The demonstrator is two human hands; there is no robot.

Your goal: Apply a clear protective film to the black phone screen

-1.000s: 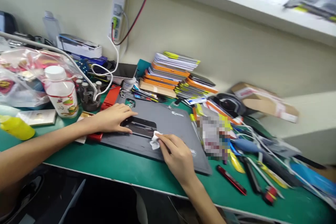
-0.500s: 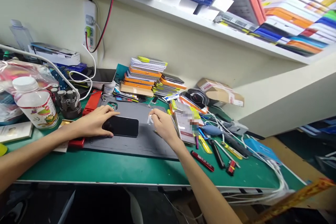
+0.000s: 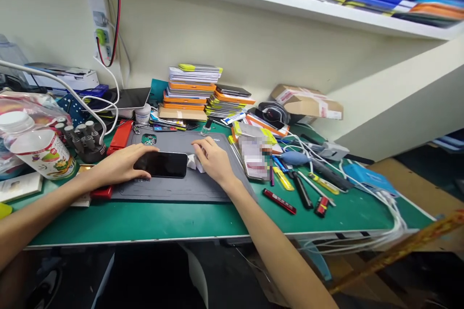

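Observation:
A smartphone (image 3: pixel 169 164) with a dark, blank screen lies on the grey work mat (image 3: pixel 163 190), its long side running left to right. My left hand (image 3: pixel 123 164) grips its left end, thumb along the near edge and fingers at the far edge. Just past the phone's right end, my right hand (image 3: pixel 213 160) holds a crumpled white tissue (image 3: pixel 196 163) low over the mat. Its fingers are bent and partly hide the tissue. Whether the tissue touches the phone, I cannot tell.
Behind the mat stand stacked phone-sized boxes (image 3: pixel 190 94) and a small glass bottle (image 3: pixel 206 128). A red pen-shaped tool (image 3: pixel 279 201), a black-handled tool (image 3: pixel 301 190) and cables lie to the right. On the left are a screwdriver stand (image 3: pixel 85 147) and a plastic jar (image 3: pixel 47 154).
My right hand has come left with the tissue, from above the mat to beside the phone's right end. My left hand keeps its grip on the phone. The camera view has shifted.

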